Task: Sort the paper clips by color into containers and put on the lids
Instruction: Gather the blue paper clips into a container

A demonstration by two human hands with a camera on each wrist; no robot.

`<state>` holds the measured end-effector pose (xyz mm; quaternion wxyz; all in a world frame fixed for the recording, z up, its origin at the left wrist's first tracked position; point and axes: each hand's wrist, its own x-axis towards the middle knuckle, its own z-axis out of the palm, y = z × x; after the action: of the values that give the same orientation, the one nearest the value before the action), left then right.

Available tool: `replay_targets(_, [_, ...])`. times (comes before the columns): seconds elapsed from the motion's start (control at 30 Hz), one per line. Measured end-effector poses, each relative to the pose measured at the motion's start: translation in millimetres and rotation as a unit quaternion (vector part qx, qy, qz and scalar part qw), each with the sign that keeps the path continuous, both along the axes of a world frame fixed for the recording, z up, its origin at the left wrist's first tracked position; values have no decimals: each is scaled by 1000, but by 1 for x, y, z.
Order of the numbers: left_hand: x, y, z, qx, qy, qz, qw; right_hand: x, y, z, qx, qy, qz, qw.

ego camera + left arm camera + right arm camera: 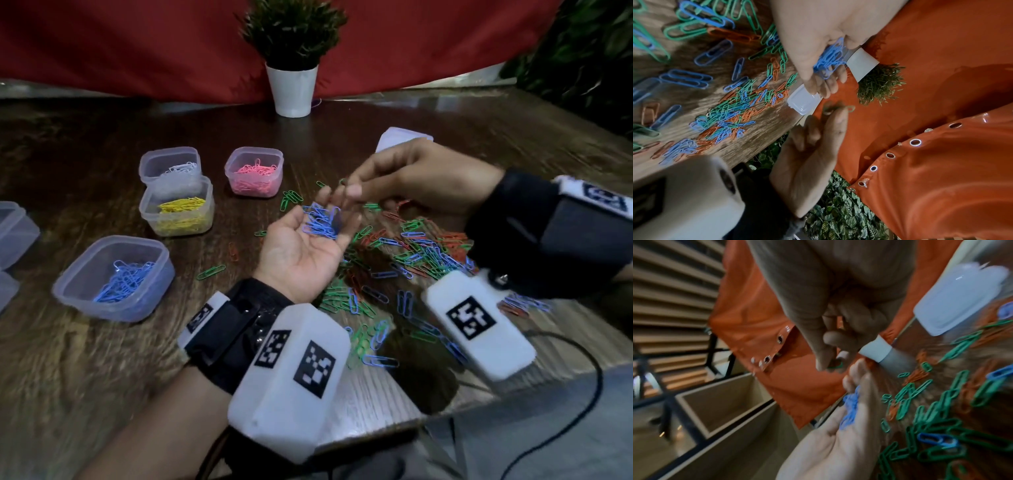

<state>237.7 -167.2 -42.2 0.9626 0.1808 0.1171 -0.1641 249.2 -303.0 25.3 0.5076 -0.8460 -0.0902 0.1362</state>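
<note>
Left hand cups blue paper clips palm-up; right hand pinches a green clip just above.

containers with clips — 4 | potted plant — 1 | hands — 2

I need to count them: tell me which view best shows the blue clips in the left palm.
Head view: the blue clips lie unobstructed on the open left hand. Left wrist shows them partly hidden by fingers; right wrist, blurred, edge-on.
</note>
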Motion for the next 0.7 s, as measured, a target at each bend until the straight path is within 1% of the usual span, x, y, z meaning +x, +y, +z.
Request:
replay_targets(0.07, [2, 2, -3, -37, 13, 5, 999, 1, -21, -4, -19, 15, -19, 1000])
replay_targets(0.1, [3, 3, -6, -49, 24, 12, 998, 0, -31, -7, -53, 16, -25, 998])
replay_targets(0.13, [4, 4, -8, -50, 33, 14, 998, -2, -41, -11, -119, 6, -26, 993])
replay_targets(0.17, [5, 5, -11, -36, 35, 5, 999, -3, -51, -16, -214, -22, -28, 976])
replay_targets(0.2, [5, 6, -12, -12, 30, -11, 999, -4, -61, -21, -321, -70, -32, 944])
replay_targets(0.23, [5, 6, -13, 14, 19, -27, 999, -5, -69, -25, -427, -130, -41, 894])
replay_targets(0.27, [3, 6, -12, 39, 6, -41, 998, -9, -75, -27, -489, -183, -57, 851])
replay_targets(0.3, [3, 5, -12, 62, -6, -53, 997, -13, -77, -27, -501, -222, -72, 833])
replay_targets(0.33, [3, 5, -12, 82, -13, -64, 994, -16, -79, -27, -484, -240, -73, 838])
replay_targets(0.37, [2, 4, -12, 95, -16, -74, 993, -20, -80, -27, -457, -230, -54, 857])
replay_targets(0.4, [2, 3, -12, 101, -17, -82, 991, -25, -78, -30, -428, -198, -20, 882])
replay_targets(0.43, [2, 3, -13, 99, -16, -90, 991, -31, -75, -34, -408, -154, 24, 900])
replay_targets(0.47, [2, 3, -13, 97, -15, -98, 990, -37, -69, -38, -392, -125, 74, 908])
replay_targets(0.5, [1, 3, -13, 99, -15, -105, 989, -41, -61, -41, -385, -120, 125, 907])
replay_targets(0.53, [0, 4, -13, 106, -18, -112, 988, -43, -54, -44, -385, -138, 176, 895])
replay_targets(0.6, [-1, 5, -10, 114, -20, -124, 986, -40, -43, -49, -419, -188, 246, 853])
replay_targets(0.63, [-2, 5, -9, 109, -18, -127, 986, -37, -40, -49, -444, -207, 260, 832])
replay_targets(0.67, [-3, 6, -8, 98, -14, -128, 987, -34, -38, -49, -459, -221, 264, 819])
replay_targets(0.7, [-3, 6, -8, 85, -6, -126, 988, -32, -37, -48, -465, -228, 264, 813])
